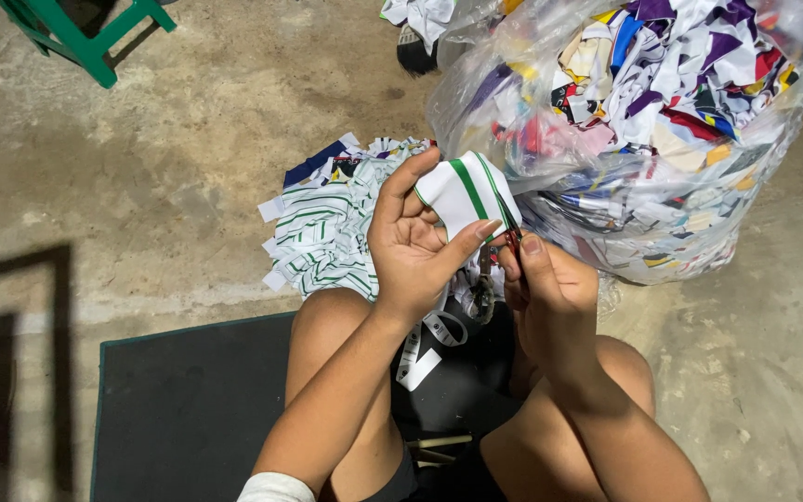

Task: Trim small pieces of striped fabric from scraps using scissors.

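My left hand [411, 244] holds a small white fabric piece with green stripes [469, 191], thumb and fingers pinching it from below. My right hand [546, 284] is closed on a small tool with red handles [512, 240], its tip touching the lower right edge of the fabric piece. Both hands are raised above my knees. A white measuring tape [427, 346] hangs down between my legs.
A pile of white and green striped fabric pieces [327, 218] lies on the concrete floor ahead. A big clear plastic bag of colourful fabric scraps [652, 112] stands at the right. A dark mat [188, 409] lies under me. Green stool legs [85, 33] show top left.
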